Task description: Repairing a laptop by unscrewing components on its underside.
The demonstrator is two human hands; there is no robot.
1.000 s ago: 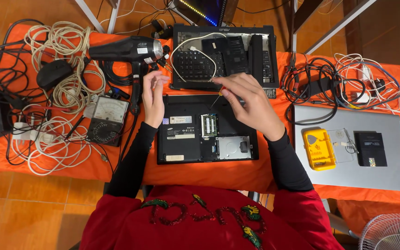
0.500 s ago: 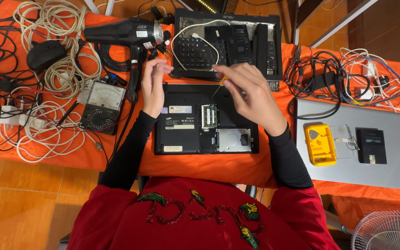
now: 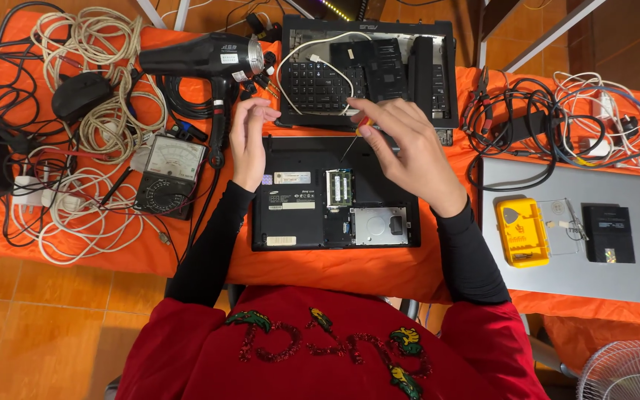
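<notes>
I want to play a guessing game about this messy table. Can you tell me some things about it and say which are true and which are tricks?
1. The right hand holds a thin screwdriver over the opened black laptop. True.
2. The left hand is gripping the black hair dryer. False: it rests at the laptop's top left corner, and the dryer lies apart on the orange cloth.
3. A yellow case lies on the closed silver laptop. True.
4. The dial meter sits to the right of the opened laptop. False: it is on the left, among the white cables.
</notes>
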